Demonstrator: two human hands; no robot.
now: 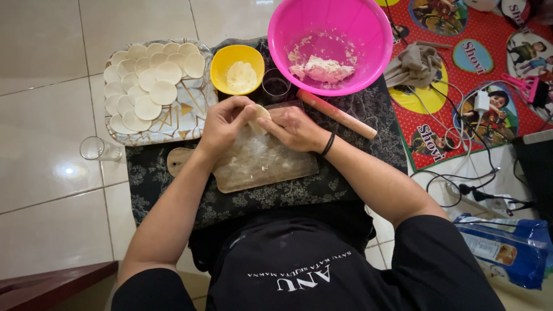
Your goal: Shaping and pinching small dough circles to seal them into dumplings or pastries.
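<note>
A small pale dough round [258, 117] sits between both hands over the far end of the wooden board [262, 164]. The left hand [226, 124] and right hand [294, 129] pinch its edges from either side, equally near. Beyond lie a yellow bowl [237, 68], a pink bowl [329, 43] and a rolling pin [336, 113]; left, a tray [184, 118] of cut rounds [151, 83]; bare tiled floor [46, 173] beyond that.

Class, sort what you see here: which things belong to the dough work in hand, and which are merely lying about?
In use: dough piece in left hand and right hand, wooden board, rolling pin, pink bowl, yellow bowl, tray of dough rounds.
Lying about: cables, grey cloth, blue packet.
</note>
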